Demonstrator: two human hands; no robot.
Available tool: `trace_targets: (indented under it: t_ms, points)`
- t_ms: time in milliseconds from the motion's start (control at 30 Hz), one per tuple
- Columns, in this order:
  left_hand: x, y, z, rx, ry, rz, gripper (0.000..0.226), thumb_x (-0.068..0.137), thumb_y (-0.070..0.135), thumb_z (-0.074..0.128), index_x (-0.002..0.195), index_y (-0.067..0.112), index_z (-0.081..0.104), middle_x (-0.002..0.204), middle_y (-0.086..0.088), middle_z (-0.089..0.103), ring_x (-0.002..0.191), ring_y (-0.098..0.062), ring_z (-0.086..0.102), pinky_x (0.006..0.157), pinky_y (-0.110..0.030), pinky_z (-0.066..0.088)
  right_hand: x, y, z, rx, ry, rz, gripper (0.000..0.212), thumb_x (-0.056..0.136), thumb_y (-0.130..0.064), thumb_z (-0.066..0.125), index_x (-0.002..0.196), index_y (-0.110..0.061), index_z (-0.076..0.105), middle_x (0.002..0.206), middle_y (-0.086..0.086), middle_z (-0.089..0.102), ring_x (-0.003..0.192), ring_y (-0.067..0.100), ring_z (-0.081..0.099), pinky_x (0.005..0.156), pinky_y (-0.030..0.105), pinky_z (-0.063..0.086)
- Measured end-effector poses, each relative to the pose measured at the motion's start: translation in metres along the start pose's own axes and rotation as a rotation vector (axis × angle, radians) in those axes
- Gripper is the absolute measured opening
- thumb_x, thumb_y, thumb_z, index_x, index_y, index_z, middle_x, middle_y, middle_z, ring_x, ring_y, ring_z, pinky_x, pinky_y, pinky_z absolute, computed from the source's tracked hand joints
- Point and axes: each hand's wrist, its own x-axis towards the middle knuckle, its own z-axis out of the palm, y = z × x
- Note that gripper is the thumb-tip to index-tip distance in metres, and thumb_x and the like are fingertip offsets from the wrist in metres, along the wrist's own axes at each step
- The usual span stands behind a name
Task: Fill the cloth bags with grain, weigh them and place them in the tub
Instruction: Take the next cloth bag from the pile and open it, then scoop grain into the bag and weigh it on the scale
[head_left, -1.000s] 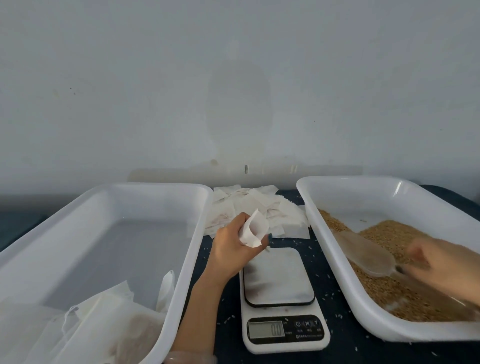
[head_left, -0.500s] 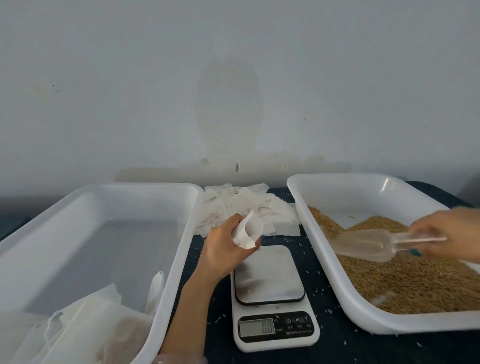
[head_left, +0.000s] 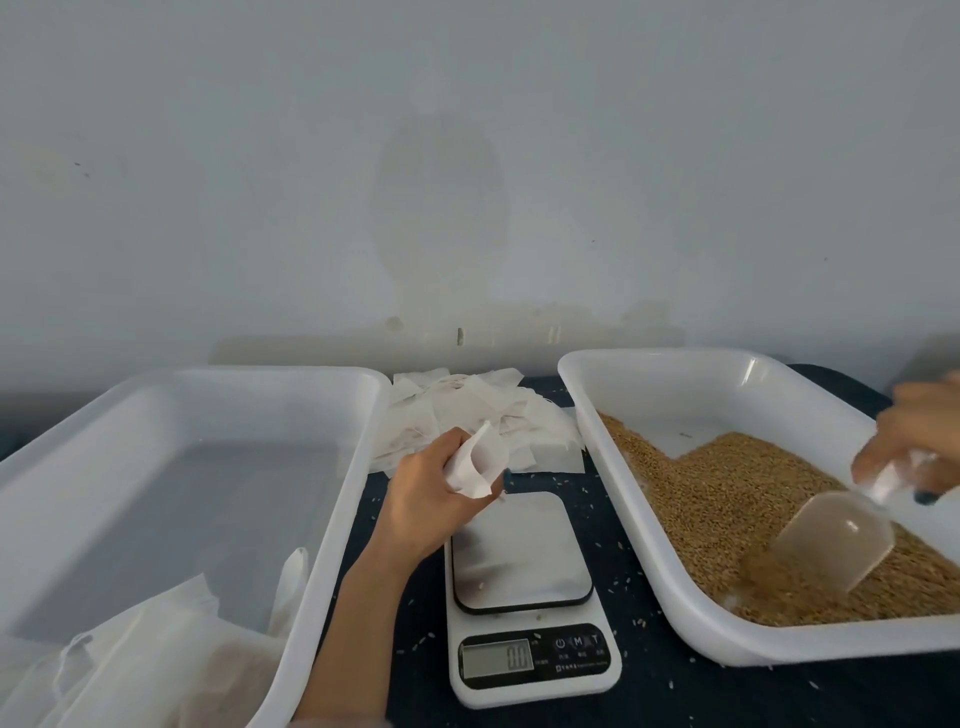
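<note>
The right hand (head_left: 917, 441), gripping the scoop (head_left: 836, 540), has dipped it into the grain tub (head_left: 649, 358); the left hand (head_left: 431, 493) clutches a bag (head_left: 478, 462).

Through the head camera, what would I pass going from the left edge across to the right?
White tub with filled bags → left hand gripping a cloth bag → scale → tub of grain → clear scoop → right hand holding it.

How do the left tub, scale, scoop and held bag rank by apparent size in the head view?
1. left tub, though cut off by the frame
2. scale
3. scoop
4. bag, partly covered, so its true extent is unsure
</note>
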Motion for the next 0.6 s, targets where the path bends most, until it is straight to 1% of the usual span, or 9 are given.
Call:
trace_targets:
  t_ms: [67,133,200,233,267,300,400,533,600]
  points:
    - [0.000,0.001,0.000,0.001,0.001,0.000,0.030,0.071,0.042,0.076,0.081,0.023,0.056,0.076,0.009,0.058,0.066,-0.012,0.051,0.058,-0.027,0.042,0.009,-0.112,0.068,0.249,0.017,-0.072,0.043,0.076,-0.069,0.056,0.109,-0.086,0.034,0.104,-0.039,0.051,0.100,-0.011,0.041,0.085,0.016,0.041]
    - [0.000,0.002,0.000,-0.007,-0.001,0.001,0.030,0.070,0.042,0.074,0.081,0.022,0.056,0.076,0.009,0.058,0.065,-0.011,0.050,0.057,-0.026,0.042,0.015,-0.113,0.066,0.326,0.095,-0.089,0.045,0.070,-0.072,0.053,0.111,-0.083,0.038,0.114,-0.048,0.042,0.106,-0.018,0.039,0.083,0.014,0.045]
    - [0.000,0.002,0.000,-0.004,-0.014,-0.001,0.029,0.071,0.039,0.076,0.082,0.021,0.057,0.075,0.009,0.058,0.065,-0.010,0.050,0.057,-0.024,0.041,0.029,-0.099,0.095,0.451,0.185,-0.071,0.052,0.060,-0.086,0.047,0.112,-0.080,0.043,0.118,-0.051,0.041,0.110,-0.022,0.038,0.079,0.012,0.048]
    - [0.000,0.001,0.000,0.003,-0.021,-0.002,0.028,0.071,0.037,0.077,0.082,0.021,0.056,0.075,0.010,0.058,0.064,-0.009,0.050,0.057,-0.022,0.040,0.045,-0.110,0.098,0.517,0.159,-0.056,0.059,0.056,-0.093,0.041,0.113,-0.078,0.045,0.119,-0.050,0.044,0.111,-0.022,0.040,0.078,0.012,0.049]
    - [0.000,0.001,0.000,0.008,-0.025,-0.001,0.027,0.072,0.035,0.078,0.081,0.022,0.056,0.075,0.012,0.058,0.064,-0.007,0.050,0.056,-0.018,0.039,0.063,-0.110,0.112,0.618,0.055,-0.024,0.062,0.058,-0.096,0.036,0.115,-0.076,0.046,0.119,-0.048,0.048,0.111,-0.022,0.043,0.078,0.011,0.051]
    - [0.000,0.002,0.000,0.011,-0.026,0.002,0.026,0.074,0.033,0.079,0.080,0.024,0.055,0.075,0.014,0.058,0.064,-0.005,0.050,0.055,-0.015,0.038,0.076,-0.104,0.128,0.703,0.023,-0.028,0.061,0.062,-0.094,0.037,0.118,-0.073,0.047,0.120,-0.045,0.052,0.111,-0.021,0.047,0.078,0.009,0.052]
    - [-0.001,0.003,0.001,0.004,-0.030,0.006,0.025,0.076,0.029,0.080,0.082,0.026,0.056,0.077,0.018,0.060,0.068,-0.003,0.054,0.056,-0.014,0.040,0.097,-0.083,0.164,0.825,0.210,-0.108,0.055,0.076,-0.076,0.058,0.128,-0.061,0.050,0.125,-0.034,0.058,0.117,-0.012,0.054,0.082,0.008,0.052]
    - [-0.001,0.006,0.002,-0.006,-0.047,-0.003,0.024,0.078,0.029,0.081,0.087,0.026,0.059,0.083,0.015,0.061,0.074,-0.004,0.057,0.058,-0.017,0.044,0.092,-0.091,0.167,1.026,0.276,-0.046,0.064,0.070,-0.076,0.066,0.129,-0.054,0.055,0.129,-0.028,0.060,0.119,-0.006,0.057,0.087,0.008,0.050]
    - [-0.002,0.006,0.003,-0.025,-0.057,-0.005,0.023,0.078,0.029,0.081,0.087,0.026,0.060,0.081,0.014,0.062,0.072,-0.004,0.057,0.057,-0.016,0.043,0.069,-0.098,0.151,1.097,0.264,-0.011,0.060,0.070,-0.070,0.071,0.126,-0.053,0.059,0.128,-0.025,0.063,0.117,-0.003,0.060,0.087,0.012,0.052]
